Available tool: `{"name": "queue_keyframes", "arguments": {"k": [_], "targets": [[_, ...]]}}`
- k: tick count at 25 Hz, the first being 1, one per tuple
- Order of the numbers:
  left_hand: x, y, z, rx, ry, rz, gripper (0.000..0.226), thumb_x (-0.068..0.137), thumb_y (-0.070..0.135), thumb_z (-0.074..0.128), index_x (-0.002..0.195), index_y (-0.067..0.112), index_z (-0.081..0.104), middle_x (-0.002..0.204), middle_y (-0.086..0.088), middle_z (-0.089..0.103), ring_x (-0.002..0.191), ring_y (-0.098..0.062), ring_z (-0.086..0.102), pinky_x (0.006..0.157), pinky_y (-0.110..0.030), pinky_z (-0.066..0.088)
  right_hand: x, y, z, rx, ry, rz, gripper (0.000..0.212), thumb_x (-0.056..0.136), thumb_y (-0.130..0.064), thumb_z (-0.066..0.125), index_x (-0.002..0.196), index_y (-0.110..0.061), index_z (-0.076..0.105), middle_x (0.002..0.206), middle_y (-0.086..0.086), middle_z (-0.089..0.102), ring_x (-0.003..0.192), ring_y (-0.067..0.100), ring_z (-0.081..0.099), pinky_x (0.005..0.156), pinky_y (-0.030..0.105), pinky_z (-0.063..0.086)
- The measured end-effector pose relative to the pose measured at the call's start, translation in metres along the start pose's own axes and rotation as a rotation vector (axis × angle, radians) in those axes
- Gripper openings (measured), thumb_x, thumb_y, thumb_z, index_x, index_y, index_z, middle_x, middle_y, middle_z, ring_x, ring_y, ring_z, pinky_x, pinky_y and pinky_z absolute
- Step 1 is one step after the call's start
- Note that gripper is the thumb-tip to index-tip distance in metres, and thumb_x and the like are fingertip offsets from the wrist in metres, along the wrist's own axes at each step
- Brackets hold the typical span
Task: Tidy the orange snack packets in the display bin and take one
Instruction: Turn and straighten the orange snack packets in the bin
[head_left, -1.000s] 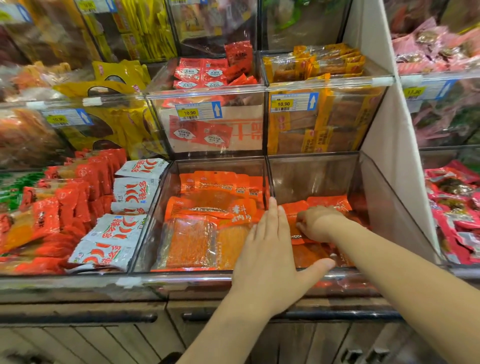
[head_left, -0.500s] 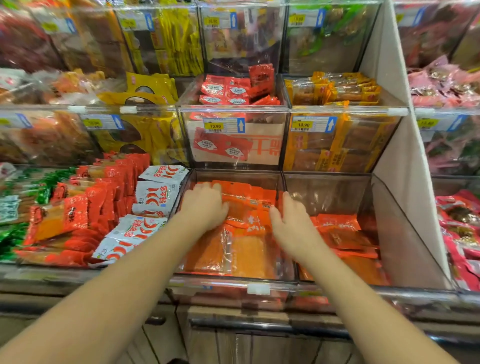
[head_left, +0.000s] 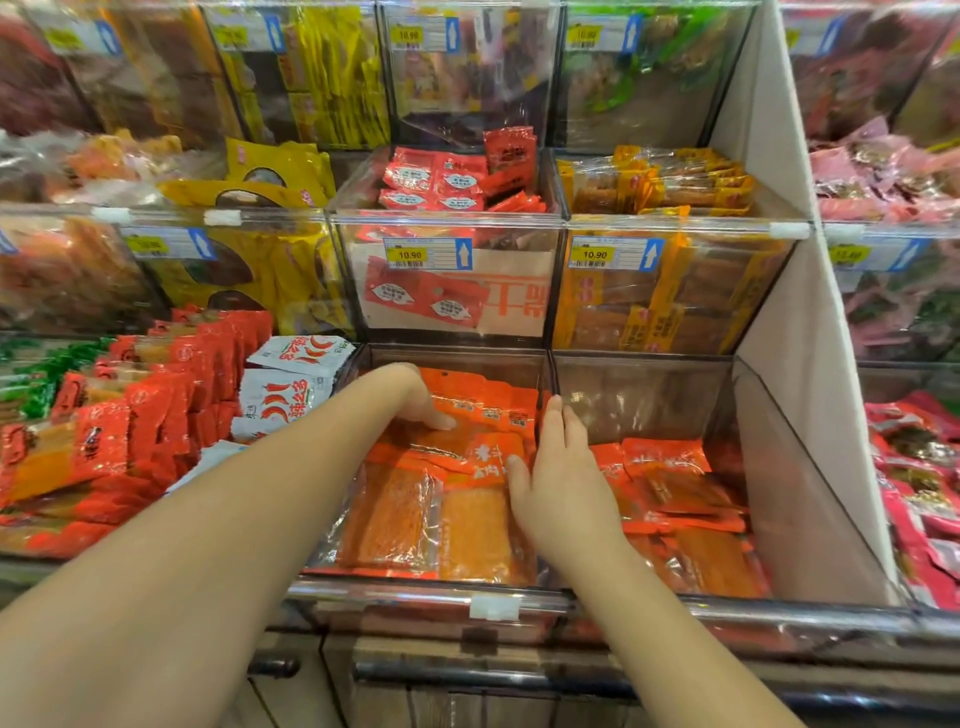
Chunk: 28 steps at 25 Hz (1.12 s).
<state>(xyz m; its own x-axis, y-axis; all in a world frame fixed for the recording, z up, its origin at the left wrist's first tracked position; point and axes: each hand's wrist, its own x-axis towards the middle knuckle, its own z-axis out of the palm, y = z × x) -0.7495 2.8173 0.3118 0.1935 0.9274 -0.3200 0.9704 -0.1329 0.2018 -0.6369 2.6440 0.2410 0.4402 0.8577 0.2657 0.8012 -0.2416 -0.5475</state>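
Note:
Orange snack packets (head_left: 410, 514) lie stacked in a clear display bin (head_left: 415, 592) at the bottom centre of the shelf. My left hand (head_left: 415, 400) reaches into the back left of this bin, fingers resting flat on the upper packets. My right hand (head_left: 558, 478) stands edge-on along the bin's right side, palm pressed against the packets' edges, fingers straight. Neither hand holds a packet. More orange packets (head_left: 680, 499) fill the neighbouring bin (head_left: 769, 467) to the right.
Red packets (head_left: 171, 395) and white chili packets (head_left: 291, 389) fill the bins to the left. Above are bins of red (head_left: 457, 179) and yellow-orange packets (head_left: 670, 184) with price tags (head_left: 426, 254). A white divider panel (head_left: 784, 312) stands on the right.
Both hands moved from the right bin and front rail into the centre bin. Since half a second ago they have stayed on the packets, the left hand's fingers flatter, the camera closer.

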Motion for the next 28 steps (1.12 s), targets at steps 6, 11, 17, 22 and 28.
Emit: {"name": "queue_keyframes", "arguments": {"k": [6,11,17,22,28], "targets": [[-0.015,-0.01,0.001,-0.268,0.355,0.183,0.083,0.085,0.031,0.082,0.151,0.014,0.034,0.143,-0.017,0.05,0.129,-0.034,0.053,0.101,-0.043,0.046,0.001,0.009,0.001,0.182,0.021,0.008,0.066,0.106,-0.039,0.043,0.162,-0.018,0.017,0.164,0.004,0.026,0.148,0.022,0.034,0.118,0.045,0.037],[-0.084,-0.027,0.024,-0.861,0.686,0.591,0.08,0.084,0.021,0.082,0.149,0.032,0.036,0.119,0.005,0.055,0.095,-0.006,0.066,0.081,-0.023,0.054,-0.005,0.007,-0.021,0.418,0.313,-0.151,0.035,0.104,-0.042,0.046,0.132,-0.026,0.059,0.126,-0.012,0.06,0.119,-0.003,0.052,0.102,0.019,0.044],[-0.13,-0.019,0.088,-1.381,0.359,0.619,0.057,0.083,0.006,0.079,0.13,0.022,0.052,0.117,0.003,0.069,0.097,-0.002,0.072,0.076,-0.019,0.057,-0.028,0.012,-0.046,0.779,-0.022,-0.189,0.009,0.098,-0.032,0.064,0.104,-0.029,0.07,0.087,-0.008,0.078,0.084,0.004,0.073,0.07,0.019,0.055],[-0.125,-0.027,0.095,-1.241,0.195,0.593,0.015,0.095,0.03,0.063,0.11,0.029,0.066,0.095,0.009,0.074,0.09,-0.008,0.071,0.074,-0.026,0.06,-0.027,0.023,-0.046,0.867,0.041,-0.135,0.012,0.102,-0.029,0.059,0.105,-0.03,0.071,0.094,-0.004,0.077,0.089,0.011,0.073,0.072,0.028,0.059],[-0.122,-0.034,0.097,-1.306,0.103,0.609,0.023,0.089,0.047,0.059,0.102,0.033,0.072,0.101,0.001,0.072,0.091,-0.015,0.066,0.083,-0.037,0.056,-0.034,0.021,-0.047,0.853,-0.036,-0.1,0.016,0.103,-0.035,0.055,0.103,-0.027,0.069,0.075,-0.005,0.07,0.064,0.006,0.064,0.061,0.021,0.053]]}}
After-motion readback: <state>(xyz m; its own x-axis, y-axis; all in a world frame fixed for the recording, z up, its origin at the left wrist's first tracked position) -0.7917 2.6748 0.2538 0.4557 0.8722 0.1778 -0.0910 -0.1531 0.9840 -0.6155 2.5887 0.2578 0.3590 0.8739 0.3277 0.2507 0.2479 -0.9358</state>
